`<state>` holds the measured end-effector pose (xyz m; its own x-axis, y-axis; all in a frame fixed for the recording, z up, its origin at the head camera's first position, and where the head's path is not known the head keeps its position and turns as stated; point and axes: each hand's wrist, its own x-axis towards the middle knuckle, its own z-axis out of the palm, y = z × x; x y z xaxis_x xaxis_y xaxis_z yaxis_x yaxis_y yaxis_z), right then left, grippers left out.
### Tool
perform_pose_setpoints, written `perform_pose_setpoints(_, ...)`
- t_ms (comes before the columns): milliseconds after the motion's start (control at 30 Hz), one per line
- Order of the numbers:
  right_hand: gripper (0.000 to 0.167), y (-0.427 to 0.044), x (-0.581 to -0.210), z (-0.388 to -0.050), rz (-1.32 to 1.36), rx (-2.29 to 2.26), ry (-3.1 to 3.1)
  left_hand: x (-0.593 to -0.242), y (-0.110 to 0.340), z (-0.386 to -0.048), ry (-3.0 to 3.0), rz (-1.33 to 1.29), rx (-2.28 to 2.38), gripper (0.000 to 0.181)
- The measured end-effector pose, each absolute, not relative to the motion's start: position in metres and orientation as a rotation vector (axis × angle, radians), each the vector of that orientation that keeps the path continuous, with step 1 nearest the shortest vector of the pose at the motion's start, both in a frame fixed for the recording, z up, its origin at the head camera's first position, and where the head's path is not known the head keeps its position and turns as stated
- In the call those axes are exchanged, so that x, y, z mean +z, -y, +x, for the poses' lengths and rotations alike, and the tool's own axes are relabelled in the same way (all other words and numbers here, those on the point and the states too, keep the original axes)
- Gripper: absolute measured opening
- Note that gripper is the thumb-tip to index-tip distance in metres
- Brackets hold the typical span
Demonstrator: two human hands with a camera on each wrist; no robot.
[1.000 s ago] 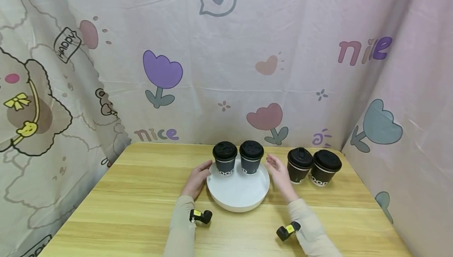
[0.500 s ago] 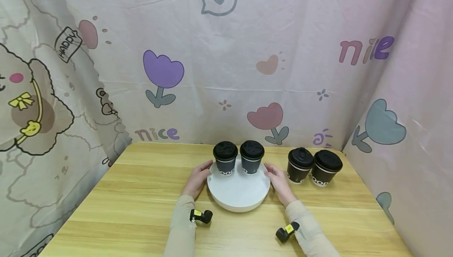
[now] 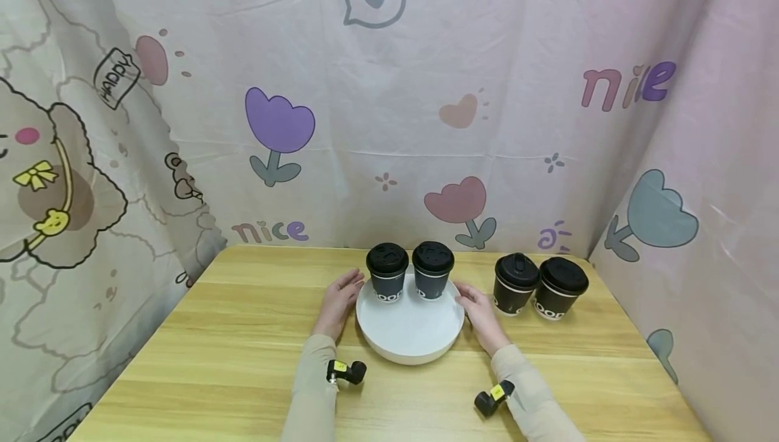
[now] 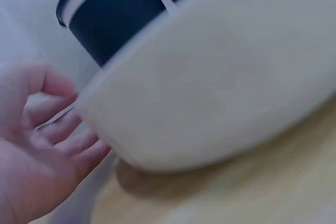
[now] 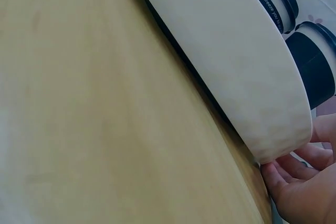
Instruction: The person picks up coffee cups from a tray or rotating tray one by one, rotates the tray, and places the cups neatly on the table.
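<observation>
A round white tray with a thick side wall lies on the table, and two black lidded paper cups stand on its far half, a left cup and a right cup. My left hand is at the tray's left edge, fingers loosely extended. In the left wrist view its fingertips are by the side wall; whether they touch is unclear. At the right edge, my right hand holds the rim, its fingers bent against the wall and lower edge in the right wrist view, where the hand is partly cropped.
Two more black lidded cups, one nearer and one farther right, stand side by side right of my right hand. The wooden table ends at a printed curtain behind and along both sides.
My right hand has come in from the right and taken hold of the tray's edge. My left fingers have since lifted slightly and loosened at the left rim. The tray and cups look unmoved.
</observation>
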<state>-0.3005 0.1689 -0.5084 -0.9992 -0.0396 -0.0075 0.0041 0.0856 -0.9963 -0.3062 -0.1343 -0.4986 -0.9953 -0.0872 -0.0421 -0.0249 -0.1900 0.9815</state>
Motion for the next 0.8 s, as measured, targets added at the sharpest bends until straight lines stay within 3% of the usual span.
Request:
perform_pose_setpoints(200,0.044,-0.170,-0.510,-0.300,-0.030,-2.092,-2.288,-0.473,0.138,-0.302,1.830,0.297,-2.230,0.039)
perform_pose_setpoints(367,0.044,-0.170,-0.510,-0.302,-0.031,-2.101,-2.290,-0.446,0.138,-0.296,1.825,0.244,-2.042,0.033)
perform_pose_setpoints(600,0.045,-0.170,-0.502,-0.298,-0.047,-2.111,-2.253,-0.411,0.121,-0.268,1.892,0.030,-1.745,0.027)
perform_pose_setpoints(800,0.044,-0.169,-0.509,-0.302,-0.024,-2.116,-2.263,-0.405,0.094,-0.246,1.912,-0.397,-1.360,0.028)
